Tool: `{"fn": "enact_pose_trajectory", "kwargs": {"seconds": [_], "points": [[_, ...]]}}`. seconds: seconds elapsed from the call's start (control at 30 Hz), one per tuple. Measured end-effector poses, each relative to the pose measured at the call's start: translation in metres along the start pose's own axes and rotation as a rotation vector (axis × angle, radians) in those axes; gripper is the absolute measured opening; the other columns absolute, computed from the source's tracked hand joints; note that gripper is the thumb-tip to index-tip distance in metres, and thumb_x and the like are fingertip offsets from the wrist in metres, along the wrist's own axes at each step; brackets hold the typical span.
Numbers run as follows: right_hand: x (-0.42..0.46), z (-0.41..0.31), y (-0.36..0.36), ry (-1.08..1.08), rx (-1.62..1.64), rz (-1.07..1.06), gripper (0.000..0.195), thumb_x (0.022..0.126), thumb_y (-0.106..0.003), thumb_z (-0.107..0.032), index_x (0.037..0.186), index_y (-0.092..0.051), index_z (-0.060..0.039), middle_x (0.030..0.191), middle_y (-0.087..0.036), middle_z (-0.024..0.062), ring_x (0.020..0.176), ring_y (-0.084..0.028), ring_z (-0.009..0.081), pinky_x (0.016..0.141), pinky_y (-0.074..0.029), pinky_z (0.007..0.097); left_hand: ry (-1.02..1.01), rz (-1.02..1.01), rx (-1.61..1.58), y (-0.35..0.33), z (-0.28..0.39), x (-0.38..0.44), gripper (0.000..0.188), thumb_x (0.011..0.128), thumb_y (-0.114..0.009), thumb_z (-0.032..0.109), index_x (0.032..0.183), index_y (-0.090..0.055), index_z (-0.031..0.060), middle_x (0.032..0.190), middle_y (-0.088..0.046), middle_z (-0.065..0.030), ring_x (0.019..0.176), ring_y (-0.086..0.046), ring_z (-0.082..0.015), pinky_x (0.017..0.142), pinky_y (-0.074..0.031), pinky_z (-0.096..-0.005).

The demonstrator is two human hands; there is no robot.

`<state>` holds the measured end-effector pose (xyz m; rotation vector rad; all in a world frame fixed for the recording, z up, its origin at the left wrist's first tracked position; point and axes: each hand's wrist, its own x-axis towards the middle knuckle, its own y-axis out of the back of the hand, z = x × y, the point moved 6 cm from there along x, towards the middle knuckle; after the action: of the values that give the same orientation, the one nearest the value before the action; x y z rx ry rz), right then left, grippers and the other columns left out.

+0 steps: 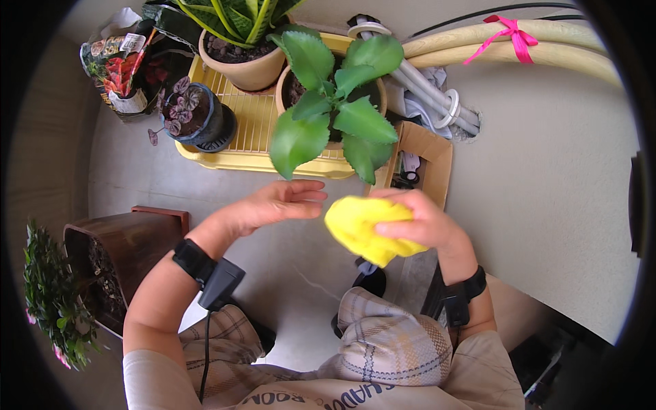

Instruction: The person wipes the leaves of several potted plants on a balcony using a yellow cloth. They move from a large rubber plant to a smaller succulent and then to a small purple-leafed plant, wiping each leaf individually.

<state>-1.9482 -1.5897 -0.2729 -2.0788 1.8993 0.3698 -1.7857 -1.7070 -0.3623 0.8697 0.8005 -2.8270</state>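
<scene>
My right hand (415,218) grips a bunched yellow cloth (366,225) in front of my body. Just left of the cloth is my left hand (282,202), empty, with its fingers pointing towards it. Beyond both hands, a potted plant with broad green leaves (307,105) stands on a yellow tray with a wire rack (241,161); its lowest leaves hang over the tray's front edge. Also on the tray are a snake plant in a beige pot (241,66) and a small purple-leaved plant in a blue pot (197,115).
Right of the tray stands an open cardboard box (435,154) with black-handled scissors (408,178) inside. Grey pipes (420,84) enter the wall. A printed soil bag (120,77) is at the far left. Nearer, a brown planter (128,256) with a leafy shrub (56,297) lies left of my arm.
</scene>
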Motion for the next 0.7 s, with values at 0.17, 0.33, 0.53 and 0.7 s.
{"fn": "enact_pose_trajectory", "kwargs": {"seconds": [0.17,0.33,0.53,0.7], "points": [[-0.023,-0.016,0.040,0.197,-0.233,0.396,0.029,0.083,-0.064,-0.007,0.109,-0.063,0.0045,0.105,-0.059,0.0095,0.092,-0.060,0.0187,0.081,-0.048,0.0282,-0.205,0.233,-0.172,-0.038,0.008,0.042,0.073,0.090,-0.067,0.038,0.144,-0.037,-0.0004,0.144,-0.045,-0.0107,0.135,-0.038,-0.0194,0.114,-0.028,-0.0346],[-0.020,-0.045,0.034,0.314,-0.831,0.588,0.037,0.076,-0.067,-0.004,0.113,-0.067,-0.0070,0.104,-0.060,0.0095,0.084,-0.064,0.0259,0.072,-0.051,0.0313,-0.350,0.415,-0.488,-0.053,0.024,0.069,0.042,0.093,-0.064,0.038,0.117,-0.063,0.0044,0.112,-0.064,-0.0017,0.106,-0.053,-0.0084,0.099,-0.038,-0.0281],[0.006,-0.058,0.014,0.263,-1.232,0.541,0.045,0.073,-0.068,-0.005,0.117,-0.066,-0.0101,0.105,-0.059,0.0113,0.085,-0.064,0.0314,0.070,-0.052,0.0375,-0.493,0.568,-0.544,-0.053,0.028,0.082,0.023,0.098,-0.058,0.020,0.106,-0.070,0.0023,0.098,-0.070,-0.0009,0.086,-0.060,-0.0064,0.081,-0.046,-0.0222],[0.036,-0.057,0.009,0.189,-1.396,0.580,0.026,0.073,-0.067,-0.011,0.099,-0.068,-0.0066,0.090,-0.063,0.0138,0.076,-0.066,0.0299,0.064,-0.053,0.0382,-0.508,0.590,-0.418,-0.052,0.027,0.085,0.021,0.099,-0.055,0.014,0.107,-0.069,0.0008,0.098,-0.069,0.0001,0.087,-0.058,-0.0044,0.080,-0.047,-0.0228]]}}
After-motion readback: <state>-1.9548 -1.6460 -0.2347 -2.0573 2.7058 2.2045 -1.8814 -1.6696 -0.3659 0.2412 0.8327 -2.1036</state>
